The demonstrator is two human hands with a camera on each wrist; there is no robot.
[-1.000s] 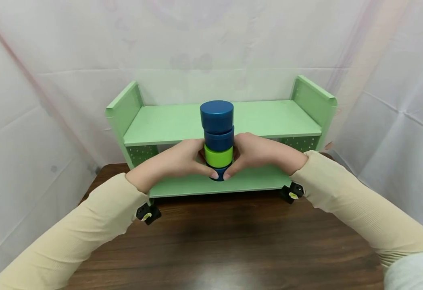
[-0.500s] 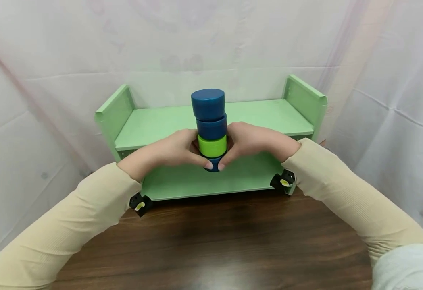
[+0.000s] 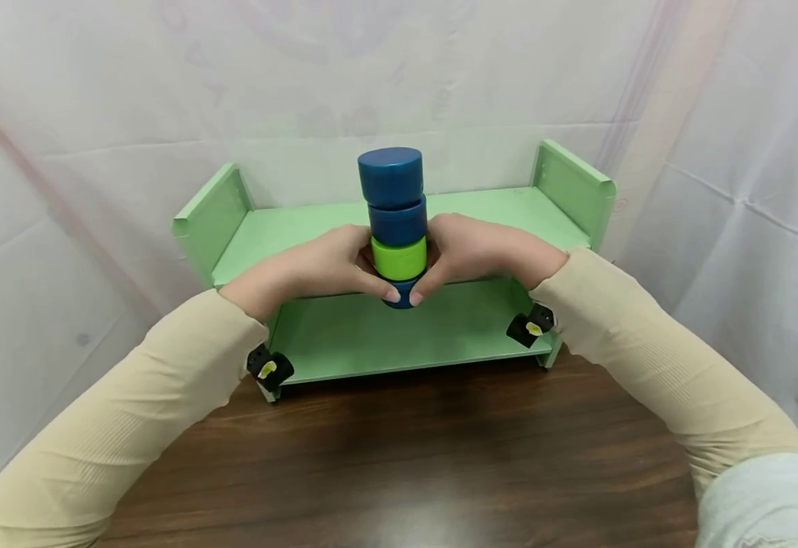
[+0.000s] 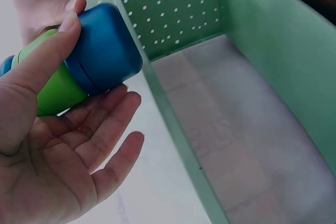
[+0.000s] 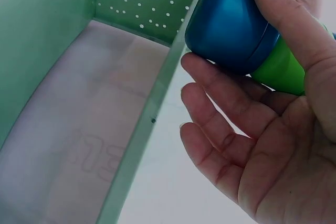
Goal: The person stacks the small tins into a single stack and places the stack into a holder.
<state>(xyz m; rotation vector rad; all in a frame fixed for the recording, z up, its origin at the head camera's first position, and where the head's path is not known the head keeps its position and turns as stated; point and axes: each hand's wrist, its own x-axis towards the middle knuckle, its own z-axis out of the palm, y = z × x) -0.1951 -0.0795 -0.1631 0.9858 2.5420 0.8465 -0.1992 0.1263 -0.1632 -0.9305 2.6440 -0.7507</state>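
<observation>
In the head view an upright stack of round containers (image 3: 392, 181) stands between my hands in front of the shelf. Its two upper sections are dark blue, with a bright green section (image 3: 399, 261) under them and a blue one (image 3: 402, 293) at the bottom. My left hand (image 3: 323, 262) and right hand (image 3: 477, 247) grip the stack low down from both sides. The thumbs press the front of the bottom blue section, their tips nearly meeting. In the left wrist view the left fingers curve behind it, the outer ones loose; the right wrist view shows the same of the right fingers.
A pale green two-level shelf (image 3: 412, 335) stands on a dark wooden table (image 3: 399, 449). Raised side panels (image 3: 574, 190) flank its upper board, and perforated green panels (image 4: 173, 17) show at the lower level. White cloth (image 3: 289, 68) hangs behind and at the sides.
Both hands have raised the stack, so its bottom now overlaps the upper board's front edge in the head view. The grip looks the same, and the head view has shifted slightly.
</observation>
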